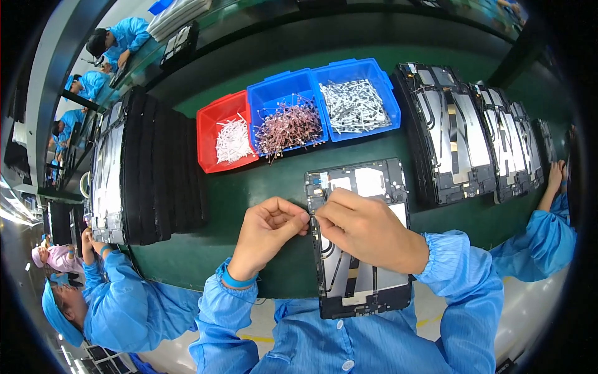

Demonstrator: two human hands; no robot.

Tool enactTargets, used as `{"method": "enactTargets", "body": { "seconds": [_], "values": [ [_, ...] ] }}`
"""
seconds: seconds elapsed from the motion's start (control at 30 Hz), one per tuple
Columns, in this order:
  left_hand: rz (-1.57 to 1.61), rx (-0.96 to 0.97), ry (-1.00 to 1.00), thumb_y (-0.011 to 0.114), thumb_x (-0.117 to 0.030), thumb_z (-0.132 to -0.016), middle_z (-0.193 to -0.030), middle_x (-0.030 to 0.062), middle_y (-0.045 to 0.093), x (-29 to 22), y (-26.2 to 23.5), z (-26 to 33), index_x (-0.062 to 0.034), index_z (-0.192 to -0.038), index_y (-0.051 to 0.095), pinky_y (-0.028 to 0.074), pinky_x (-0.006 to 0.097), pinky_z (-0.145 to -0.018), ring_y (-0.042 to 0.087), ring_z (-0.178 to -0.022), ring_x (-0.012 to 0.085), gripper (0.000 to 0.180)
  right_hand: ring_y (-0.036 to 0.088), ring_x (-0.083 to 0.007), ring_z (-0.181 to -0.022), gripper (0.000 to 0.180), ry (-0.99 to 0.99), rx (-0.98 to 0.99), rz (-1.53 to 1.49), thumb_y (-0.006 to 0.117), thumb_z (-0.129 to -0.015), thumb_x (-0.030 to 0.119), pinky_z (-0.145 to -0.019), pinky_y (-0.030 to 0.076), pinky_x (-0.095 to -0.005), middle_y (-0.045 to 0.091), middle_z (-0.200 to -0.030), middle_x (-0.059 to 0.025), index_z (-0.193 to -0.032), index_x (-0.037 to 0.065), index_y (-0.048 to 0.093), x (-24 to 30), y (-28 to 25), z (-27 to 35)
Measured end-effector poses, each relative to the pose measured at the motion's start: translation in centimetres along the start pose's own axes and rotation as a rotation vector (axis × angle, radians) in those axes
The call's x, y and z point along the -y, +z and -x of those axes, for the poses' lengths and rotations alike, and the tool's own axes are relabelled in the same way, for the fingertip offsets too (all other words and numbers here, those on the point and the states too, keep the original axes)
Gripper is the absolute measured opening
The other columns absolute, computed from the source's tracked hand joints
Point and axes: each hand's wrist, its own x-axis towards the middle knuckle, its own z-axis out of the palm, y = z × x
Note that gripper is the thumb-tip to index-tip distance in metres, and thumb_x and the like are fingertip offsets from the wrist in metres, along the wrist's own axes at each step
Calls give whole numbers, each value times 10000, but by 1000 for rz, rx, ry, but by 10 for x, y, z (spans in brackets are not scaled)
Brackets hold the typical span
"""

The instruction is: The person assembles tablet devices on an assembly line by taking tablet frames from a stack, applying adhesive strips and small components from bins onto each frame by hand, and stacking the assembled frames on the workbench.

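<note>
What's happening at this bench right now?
A person in a blue smock works at a green bench. Both hands meet at the left edge of an opened tablet frame lying flat: the left hand and right hand pinch something too small to identify. Behind it sit a red bin of white pieces and two blue bins, one with pinkish parts, one with silvery ones. Stacks of similar frames stand at the right, and co-workers sit on both sides.
</note>
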Motion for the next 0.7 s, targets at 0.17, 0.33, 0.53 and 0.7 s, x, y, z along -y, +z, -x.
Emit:
{"method": "enactTargets", "body": {
  "seconds": [0.17, 0.33, 0.53, 0.7],
  "values": [
    [6, 6, 0, 680, -2, -910, -887, 85, 696, 0, -1, 0, 32, -949, 613, 557, 241, -754, 669, -806, 118, 85, 610, -258, -638, 107, 43, 1, -27, 713, -792, 25, -554, 506, -364, 535, -807, -85, -876, 10, 649, 0, 2, 0],
    [4, 8, 9, 676, 7, -907, -907, 91, 697, 1, -1, 0, 29, -945, 608, 562, 246, -766, 673, -806, 120, 81, 610, -259, -640, 115, 45, 2, -27, 716, -791, 26, -554, 506, -367, 530, -804, -85, -882, 8, 650, 0, 2, 1],
    [-15, 24, 20, 669, 30, -899, -919, 93, 697, 0, -2, -1, 29, -957, 606, 567, 242, -770, 678, -822, 118, 85, 613, -263, -648, 126, 14, 7, -11, 720, -786, 22, -559, 510, -366, 542, -815, -88, -888, 2, 649, 0, 0, 0],
    [-42, 22, 37, 656, 62, -884, -926, 94, 696, 0, 0, -1, 31, -946, 593, 567, 242, -777, 678, -828, 118, 94, 617, -268, -661, 133, 39, 15, -37, 719, -787, 24, -565, 514, -368, 547, -821, -93, -897, 0, 649, 0, 1, 1]
  ]
}}
